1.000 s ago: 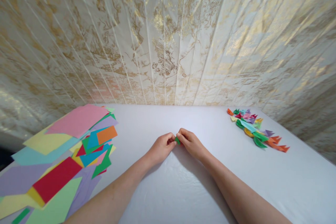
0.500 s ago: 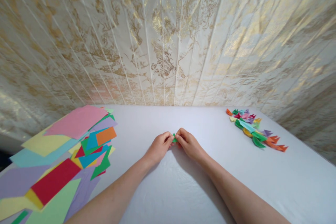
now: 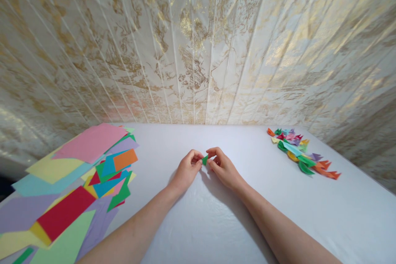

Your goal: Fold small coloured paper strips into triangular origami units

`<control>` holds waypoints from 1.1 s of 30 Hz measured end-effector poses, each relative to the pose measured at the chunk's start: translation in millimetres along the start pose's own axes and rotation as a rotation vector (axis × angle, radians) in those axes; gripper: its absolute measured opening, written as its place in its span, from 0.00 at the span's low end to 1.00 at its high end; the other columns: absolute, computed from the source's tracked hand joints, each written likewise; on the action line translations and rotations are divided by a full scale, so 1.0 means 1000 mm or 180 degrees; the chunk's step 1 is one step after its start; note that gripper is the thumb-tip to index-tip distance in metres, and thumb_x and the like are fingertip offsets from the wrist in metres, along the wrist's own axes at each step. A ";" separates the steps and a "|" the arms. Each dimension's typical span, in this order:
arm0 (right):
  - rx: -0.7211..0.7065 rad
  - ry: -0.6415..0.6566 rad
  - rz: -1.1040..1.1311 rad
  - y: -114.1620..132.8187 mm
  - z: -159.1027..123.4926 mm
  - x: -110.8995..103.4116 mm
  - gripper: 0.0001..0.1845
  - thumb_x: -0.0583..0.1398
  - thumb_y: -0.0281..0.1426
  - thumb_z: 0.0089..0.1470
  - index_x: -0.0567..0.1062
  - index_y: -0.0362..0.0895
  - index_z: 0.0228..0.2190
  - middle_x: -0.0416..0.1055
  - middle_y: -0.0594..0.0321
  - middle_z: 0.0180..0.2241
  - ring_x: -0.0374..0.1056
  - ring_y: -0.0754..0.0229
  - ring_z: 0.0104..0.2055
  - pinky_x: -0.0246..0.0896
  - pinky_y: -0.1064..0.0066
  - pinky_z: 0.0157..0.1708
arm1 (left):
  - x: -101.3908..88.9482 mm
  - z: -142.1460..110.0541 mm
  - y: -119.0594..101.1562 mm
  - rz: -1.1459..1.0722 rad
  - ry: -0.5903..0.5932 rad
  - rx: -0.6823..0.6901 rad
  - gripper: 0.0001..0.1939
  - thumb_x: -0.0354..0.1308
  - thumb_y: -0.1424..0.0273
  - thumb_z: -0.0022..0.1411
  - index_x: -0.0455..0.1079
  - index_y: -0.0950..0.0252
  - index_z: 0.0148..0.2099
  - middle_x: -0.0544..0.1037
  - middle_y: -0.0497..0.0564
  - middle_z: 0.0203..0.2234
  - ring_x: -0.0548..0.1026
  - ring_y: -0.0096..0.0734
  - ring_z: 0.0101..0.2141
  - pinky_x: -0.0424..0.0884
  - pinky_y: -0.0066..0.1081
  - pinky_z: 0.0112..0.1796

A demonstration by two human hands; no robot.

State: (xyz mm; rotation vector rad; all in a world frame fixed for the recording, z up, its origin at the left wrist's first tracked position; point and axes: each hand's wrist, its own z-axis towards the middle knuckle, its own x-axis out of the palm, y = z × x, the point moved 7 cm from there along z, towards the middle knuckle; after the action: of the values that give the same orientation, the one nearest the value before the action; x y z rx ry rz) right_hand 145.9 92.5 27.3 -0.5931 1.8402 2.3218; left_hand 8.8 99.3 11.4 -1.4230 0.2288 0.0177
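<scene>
A small folded piece of green paper (image 3: 204,160) is held up between my two hands, a little above the table. My left hand (image 3: 186,170) pinches its left side with thumb and fingertips. On the other side, my right hand (image 3: 223,168) has its thumb at the paper's right edge, with the index finger arched above it. The right hand's other fingers are partly hidden behind the thumb. The paper's lower folds are too small to make out.
Coloured paper sheets (image 3: 66,212) and smaller cut pieces (image 3: 125,159) overlap on the left of the white table (image 3: 185,231). Several folded paper shapes (image 3: 306,168) lie in rows at the right. A gold-patterned curtain (image 3: 198,49) hangs behind the table.
My fingers have loosened and lifted around the green paper, especially the right index finger. More of the paper now shows, as a pointed shape.
</scene>
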 end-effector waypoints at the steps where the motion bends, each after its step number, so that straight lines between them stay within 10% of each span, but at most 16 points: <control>1: -0.0056 -0.0034 0.0007 0.002 0.000 -0.001 0.14 0.54 0.29 0.54 0.66 0.47 0.44 0.70 0.61 0.42 0.65 0.63 0.30 0.61 0.69 0.33 | 0.000 0.000 0.000 0.0012 0.0008 -0.0015 0.04 0.53 0.73 0.57 0.67 0.63 0.37 0.74 0.46 0.31 0.73 0.28 0.32 0.70 0.29 0.37; 33: -0.0187 0.0006 0.0356 0.005 -0.002 0.011 0.03 0.57 0.29 0.53 0.70 0.45 0.32 0.69 0.65 0.29 0.64 0.62 0.31 0.59 0.70 0.33 | -0.003 -0.002 0.004 -0.0380 -0.0269 -0.0115 0.06 0.55 0.67 0.58 0.62 0.63 0.33 0.70 0.43 0.25 0.71 0.22 0.23 0.67 0.23 0.25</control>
State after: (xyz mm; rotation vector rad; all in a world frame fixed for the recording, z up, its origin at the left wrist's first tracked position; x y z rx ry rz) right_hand 134.9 87.6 27.5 -0.5122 1.8574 2.4541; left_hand 4.7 98.0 7.9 -1.4665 0.0740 -0.0161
